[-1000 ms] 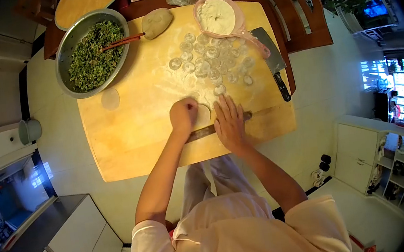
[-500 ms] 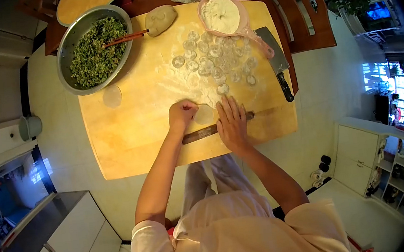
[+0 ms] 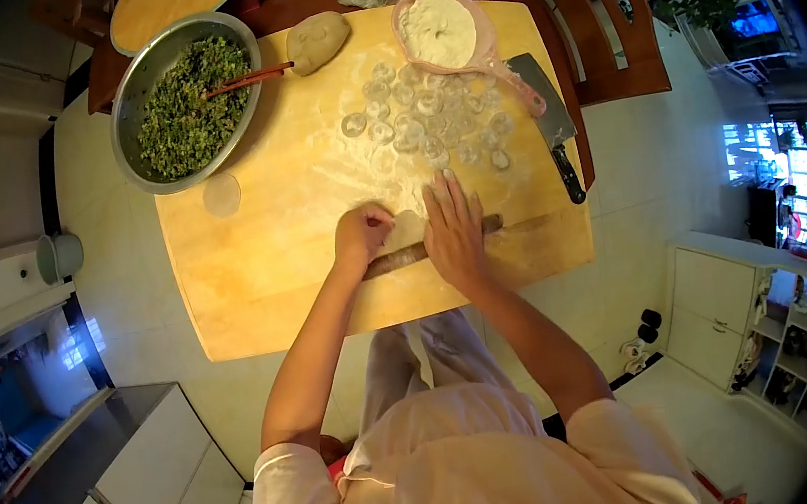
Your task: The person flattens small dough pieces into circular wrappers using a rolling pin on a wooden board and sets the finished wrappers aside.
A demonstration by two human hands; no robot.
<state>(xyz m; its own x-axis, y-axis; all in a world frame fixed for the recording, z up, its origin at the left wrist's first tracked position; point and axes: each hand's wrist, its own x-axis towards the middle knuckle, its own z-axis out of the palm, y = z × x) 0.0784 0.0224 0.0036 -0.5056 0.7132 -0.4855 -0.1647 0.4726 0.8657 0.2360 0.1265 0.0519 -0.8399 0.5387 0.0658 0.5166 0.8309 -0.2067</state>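
Observation:
On the floured wooden board (image 3: 273,258), a thin round dough wrapper (image 3: 408,226) lies between my two hands. My left hand (image 3: 362,235) pinches the wrapper's left edge with curled fingers. Flat and with fingers stretched forward, my right hand (image 3: 454,231) rests on a dark rolling pin (image 3: 404,258), which passes beneath the palm. The pin lies along the near side of the wrapper. Just beyond my fingers are several small floured dough pieces (image 3: 428,102). A finished-looking flat wrapper (image 3: 222,196) lies by itself at the board's left.
A metal bowl of chopped green filling (image 3: 189,107) with chopsticks (image 3: 246,80) stands at the back left. Beside it sits a dough lump (image 3: 318,43). A pink ladle-shaped container of flour (image 3: 438,32) and a cleaver (image 3: 547,103) occupy the right side.
My right hand has shifted slightly left and forward over the rolling pin, and the pin has moved a little toward the wrapper. My left hand stays at the wrapper's edge.

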